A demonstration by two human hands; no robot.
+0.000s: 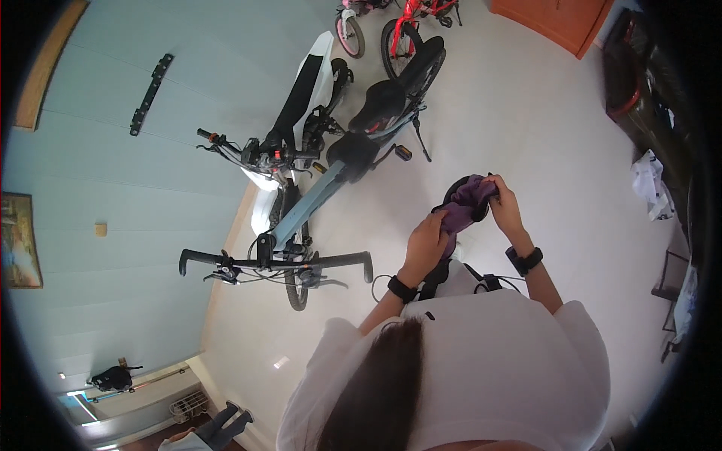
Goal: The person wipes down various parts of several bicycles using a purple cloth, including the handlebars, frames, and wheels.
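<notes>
Holding a purple cloth item (pixel 460 214) with a dark edge, both hands are working in front of the torso, above the pale floor (pixel 481 120). The left hand (pixel 426 244) is gripping the item's near left side, its fingers pressing on the fabric. The right hand (pixel 507 210) is pinching the item's far right edge between thumb and fingers. The cloth item is sitting between the two hands and bunching into folds. Each wrist is carrying a band: a left black band (pixel 402 289) and a right black band (pixel 524 261).

To the left of the hands, a blue-grey bicycle (pixel 312 203) is standing on the floor, its handlebar (pixel 331 261) extending crosswise. Beyond it, a black-and-white motorbike (pixel 297 105) is standing near the wall (pixel 113 180). Farther away, a red bicycle (pixel 410 22) is standing. On the right, a white bag (pixel 651 188) is lying against a dark sofa (pixel 639 98).
</notes>
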